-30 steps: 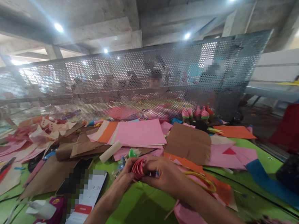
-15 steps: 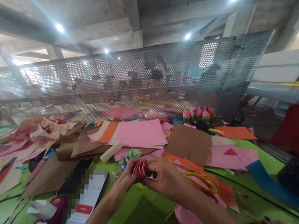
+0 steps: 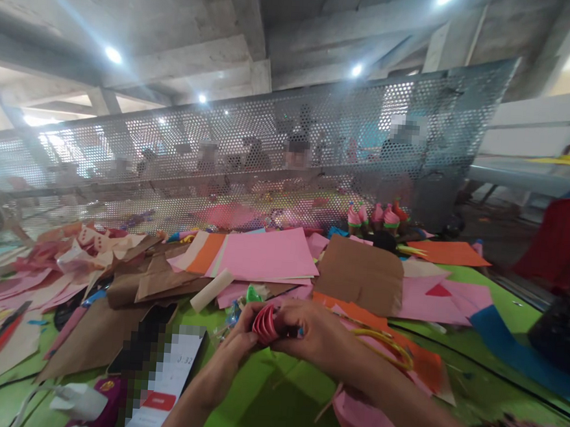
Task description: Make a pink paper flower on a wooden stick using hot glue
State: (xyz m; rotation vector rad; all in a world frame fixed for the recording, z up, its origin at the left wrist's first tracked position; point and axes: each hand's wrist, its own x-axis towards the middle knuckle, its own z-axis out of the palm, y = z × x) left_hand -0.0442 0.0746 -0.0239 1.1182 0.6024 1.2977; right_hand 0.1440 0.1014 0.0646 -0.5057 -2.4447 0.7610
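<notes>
Both hands are closed on a pleated red paper (image 3: 264,322), a small fan of curved folds. The left hand (image 3: 233,350) pinches it from the left, and the right hand (image 3: 318,336) covers its right side with fingers curled over. The piece is held just above the green table (image 3: 271,408), near its front edge.

Just behind the grip lie a green scrap (image 3: 252,294) and a cream paper roll (image 3: 211,290). Yellow strips (image 3: 386,343) lie on orange paper beside the right wrist, and a pink sheet (image 3: 363,420) lies under the right forearm. A phone (image 3: 164,374) rests to the left of the left forearm, partly on brown paper (image 3: 91,336).

Farther back, a large pink sheet (image 3: 265,252) overlaps other coloured sheets, with a brown cardboard (image 3: 361,274) to its right. Beyond the cardboard, small paper flowers (image 3: 375,216) stand upright on a dark base too small to make out. A perforated metal screen (image 3: 270,147) closes off the far side of the table; people show dimly through it.
</notes>
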